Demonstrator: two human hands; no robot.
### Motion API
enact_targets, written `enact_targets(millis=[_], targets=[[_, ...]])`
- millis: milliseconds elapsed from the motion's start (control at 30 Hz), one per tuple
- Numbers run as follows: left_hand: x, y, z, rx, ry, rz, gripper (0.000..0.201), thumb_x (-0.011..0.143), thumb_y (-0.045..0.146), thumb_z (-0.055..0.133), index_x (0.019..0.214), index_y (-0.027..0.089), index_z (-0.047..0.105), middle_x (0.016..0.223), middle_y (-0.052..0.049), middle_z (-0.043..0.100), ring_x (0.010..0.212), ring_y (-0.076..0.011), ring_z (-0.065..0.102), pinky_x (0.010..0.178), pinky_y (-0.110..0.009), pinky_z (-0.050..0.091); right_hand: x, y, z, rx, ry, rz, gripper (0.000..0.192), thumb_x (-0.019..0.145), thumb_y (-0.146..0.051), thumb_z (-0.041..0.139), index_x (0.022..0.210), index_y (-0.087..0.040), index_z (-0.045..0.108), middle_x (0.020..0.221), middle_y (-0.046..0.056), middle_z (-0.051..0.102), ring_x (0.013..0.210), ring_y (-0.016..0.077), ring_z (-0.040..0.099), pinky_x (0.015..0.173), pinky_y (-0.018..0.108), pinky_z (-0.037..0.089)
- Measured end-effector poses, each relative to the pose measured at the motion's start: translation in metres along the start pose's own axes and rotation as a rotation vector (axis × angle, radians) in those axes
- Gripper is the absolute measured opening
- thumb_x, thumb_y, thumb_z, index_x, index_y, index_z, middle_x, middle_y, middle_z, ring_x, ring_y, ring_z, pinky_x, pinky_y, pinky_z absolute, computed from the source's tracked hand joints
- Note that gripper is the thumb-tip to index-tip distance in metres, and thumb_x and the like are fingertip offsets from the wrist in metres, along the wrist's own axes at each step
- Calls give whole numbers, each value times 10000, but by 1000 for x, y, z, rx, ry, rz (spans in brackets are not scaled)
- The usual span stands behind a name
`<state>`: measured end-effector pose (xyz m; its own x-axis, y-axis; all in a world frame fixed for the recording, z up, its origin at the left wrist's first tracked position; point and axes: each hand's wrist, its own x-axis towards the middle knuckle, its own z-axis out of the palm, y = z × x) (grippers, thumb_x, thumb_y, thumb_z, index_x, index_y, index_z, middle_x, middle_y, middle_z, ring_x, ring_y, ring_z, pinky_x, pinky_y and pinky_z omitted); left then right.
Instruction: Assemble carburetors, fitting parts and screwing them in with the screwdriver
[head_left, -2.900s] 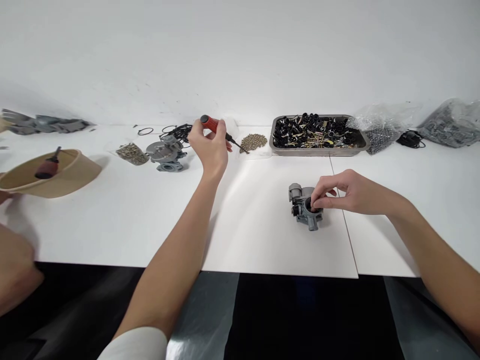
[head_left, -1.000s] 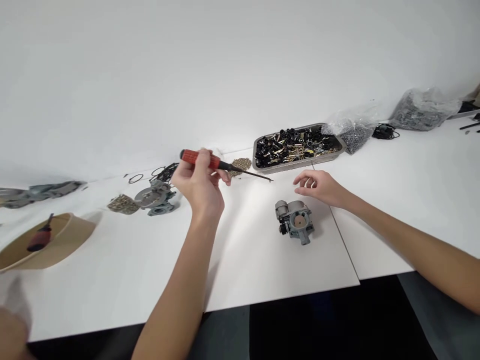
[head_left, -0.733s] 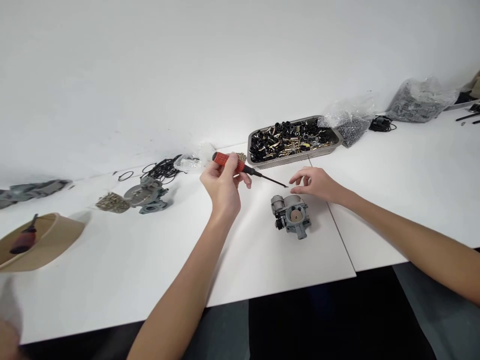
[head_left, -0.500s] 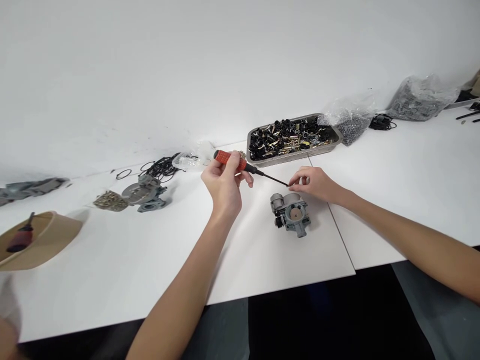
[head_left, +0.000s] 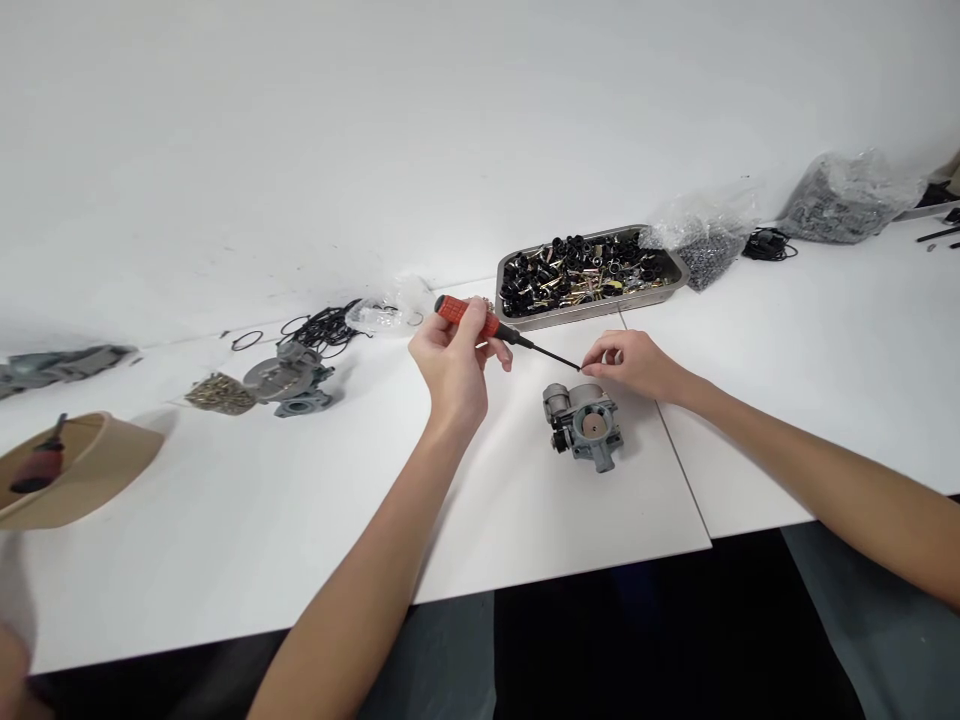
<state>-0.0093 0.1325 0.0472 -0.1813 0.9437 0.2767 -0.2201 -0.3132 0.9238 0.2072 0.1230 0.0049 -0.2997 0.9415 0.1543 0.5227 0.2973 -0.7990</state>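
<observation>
My left hand (head_left: 459, 370) is wrapped round the red and black handle of a screwdriver (head_left: 480, 318), its thin dark shaft slanting down to the right. At the shaft's tip, the thumb and fingers of my right hand (head_left: 622, 362) are pinched together. Whatever they hold there is too small to make out. Just below the tip, a grey metal carburetor (head_left: 592, 425) rests on the white table, its round bore facing me. Neither hand touches it.
Behind my hands stands a metal tray (head_left: 592, 316) of mixed small parts. Plastic bags (head_left: 701, 250) lie to its right. On the left are another carburetor (head_left: 289, 380), a bag of brass parts (head_left: 220, 394), black rings (head_left: 326, 328) and a tan container (head_left: 105, 470) beside a co-worker's blurred arm (head_left: 15, 640).
Both hands hold nearly the same pose, with the screwdriver tip still at my right fingertips. The view has shifted slightly.
</observation>
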Motion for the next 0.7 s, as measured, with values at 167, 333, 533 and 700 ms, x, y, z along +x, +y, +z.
enact_targets(millis=[167, 333, 533, 700], targets=[[-1, 1, 1, 5, 3, 1, 347, 746, 410, 789, 689, 167, 548, 631, 30, 578, 369, -65, 490, 350, -231, 401, 0, -2, -1, 3, -2, 25, 123, 812, -272, 690, 788, -169, 752, 882, 48, 706, 725, 141, 553, 692, 299, 424], [0, 0, 1, 0, 1, 0, 343, 740, 412, 794, 693, 169, 557, 630, 29, 580, 375, -70, 495, 348, -236, 403, 0, 1, -2, -44, -15, 17, 108, 823, -250, 679, 794, -170, 746, 873, 47, 690, 719, 142, 547, 698, 301, 425], [0, 0, 0, -11, -6, 0, 321, 763, 390, 778, 703, 166, 556, 630, 32, 574, 376, -69, 499, 358, -232, 406, -1, 6, -1, -195, 4, -2, 94, 816, -211, 698, 868, -148, 745, 906, 73, 626, 782, 170, 551, 736, 317, 426], [0, 0, 0, -7, -9, -7, 307, 788, 377, 760, 717, 162, 551, 636, 34, 572, 381, -68, 502, 364, -236, 412, 2, 5, 0, -59, 17, -5, 200, 749, -306, 793, 913, -192, 782, 924, 60, 626, 743, 156, 505, 704, 304, 418]])
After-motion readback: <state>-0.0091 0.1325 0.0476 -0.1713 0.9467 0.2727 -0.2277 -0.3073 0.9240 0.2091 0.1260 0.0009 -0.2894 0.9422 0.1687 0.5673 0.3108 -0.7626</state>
